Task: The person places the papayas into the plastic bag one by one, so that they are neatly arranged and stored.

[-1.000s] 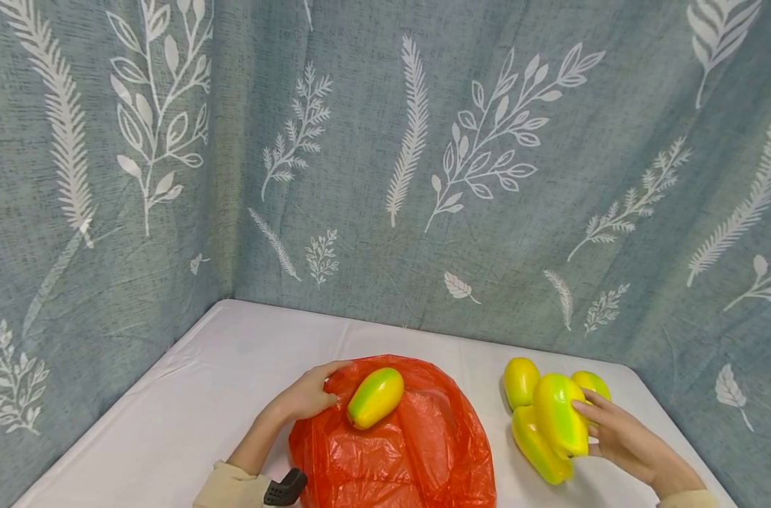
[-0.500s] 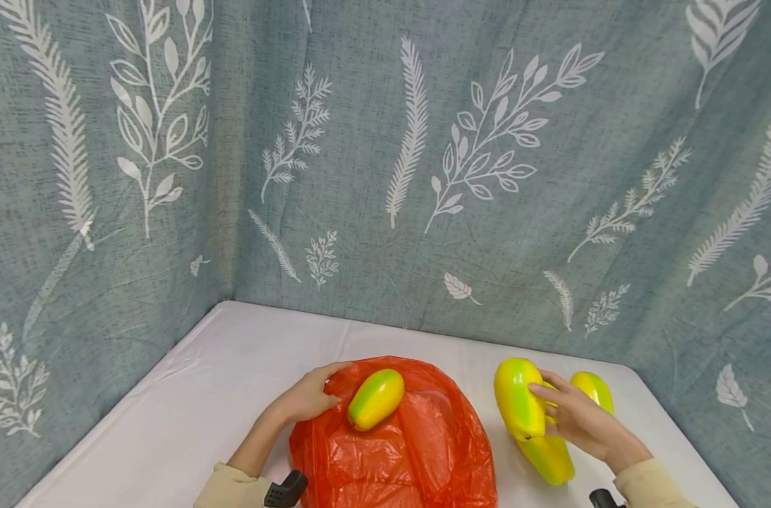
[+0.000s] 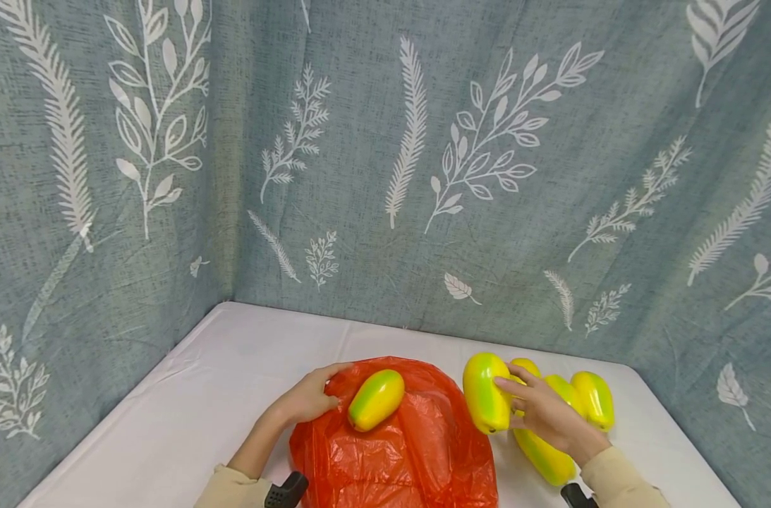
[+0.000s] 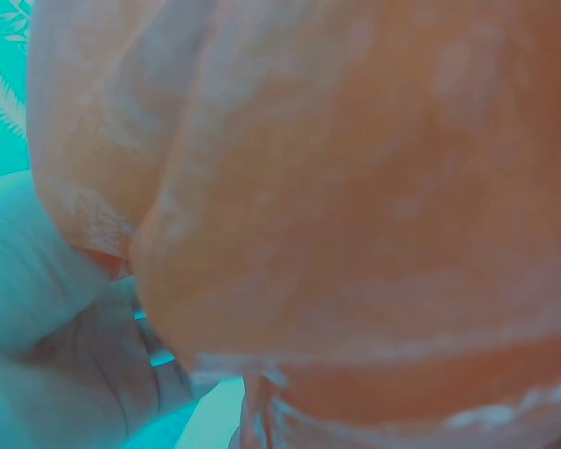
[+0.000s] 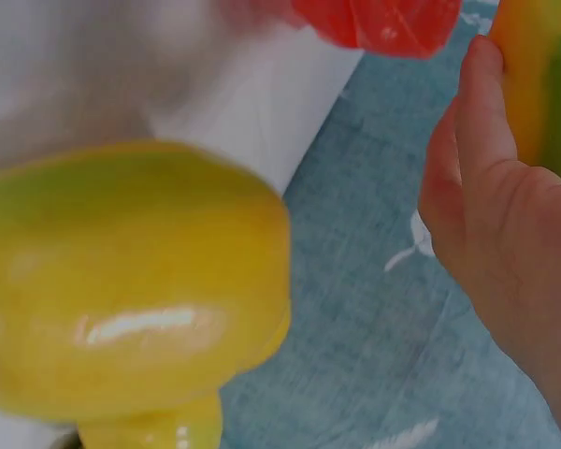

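Near the table's middle lies a red plastic bag (image 3: 372, 466), its mouth spread wide. My left hand (image 3: 309, 395) grips the bag's left rim, and bag film fills most of the left wrist view beside that thumb. One yellow-green papaya (image 3: 377, 400) shows within the bag's outline, near its far side. My right hand (image 3: 544, 406) holds another papaya (image 3: 487, 393), raised and tilted nearly upright, overlapping the bag's right edge in the head view. In the right wrist view, part of this held papaya (image 5: 547, 94) shows at the fingertips.
Several more papayas lie grouped on the right of the white table, including one at the far right (image 3: 595, 400) and one in front (image 3: 547, 455). A patterned blue-green curtain (image 3: 360, 282) stands behind the table (image 3: 252, 346) and along both sides.
My right hand has carried its papaya leftward from above the group to the bag's right edge, uncovering the other papayas. The left hand, bag and papaya in it stay put.
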Action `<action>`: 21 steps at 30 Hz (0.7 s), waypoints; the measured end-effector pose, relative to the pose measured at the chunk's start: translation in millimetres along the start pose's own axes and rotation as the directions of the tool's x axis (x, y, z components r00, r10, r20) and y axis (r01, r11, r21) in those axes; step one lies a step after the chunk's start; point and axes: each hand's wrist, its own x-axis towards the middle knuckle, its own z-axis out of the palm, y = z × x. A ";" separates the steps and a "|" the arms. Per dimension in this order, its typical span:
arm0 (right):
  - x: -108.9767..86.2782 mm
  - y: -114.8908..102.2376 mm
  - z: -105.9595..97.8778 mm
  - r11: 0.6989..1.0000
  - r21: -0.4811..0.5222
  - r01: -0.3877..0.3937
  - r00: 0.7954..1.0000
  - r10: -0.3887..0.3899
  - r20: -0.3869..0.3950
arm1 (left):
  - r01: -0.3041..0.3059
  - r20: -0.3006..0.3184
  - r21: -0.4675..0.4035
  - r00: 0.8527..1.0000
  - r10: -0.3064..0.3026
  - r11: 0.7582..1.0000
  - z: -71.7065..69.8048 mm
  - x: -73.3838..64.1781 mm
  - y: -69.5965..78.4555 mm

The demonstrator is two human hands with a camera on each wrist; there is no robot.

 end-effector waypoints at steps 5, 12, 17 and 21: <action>5.2 -1.0 11.3 1.000 0.022 0.016 0.996 -0.018 0.092 | 0.015 0.017 -0.008 1.000 -0.015 1.000 -0.5 0.9 -0.3; 13.6 -6.8 32.0 1.000 0.007 0.027 0.993 -0.028 0.114 | -0.010 0.031 -0.021 0.999 0.011 1.000 -1.9 1.6 0.0; 21.2 -8.5 51.0 0.999 0.023 0.045 0.992 -0.047 0.121 | -0.007 0.035 -0.023 0.999 0.008 1.000 -2.4 1.7 -0.2; 26.0 -6.8 66.1 0.999 0.009 0.039 0.989 -0.040 0.142 | -0.002 0.034 -0.006 0.999 0.002 1.000 -2.7 2.3 0.6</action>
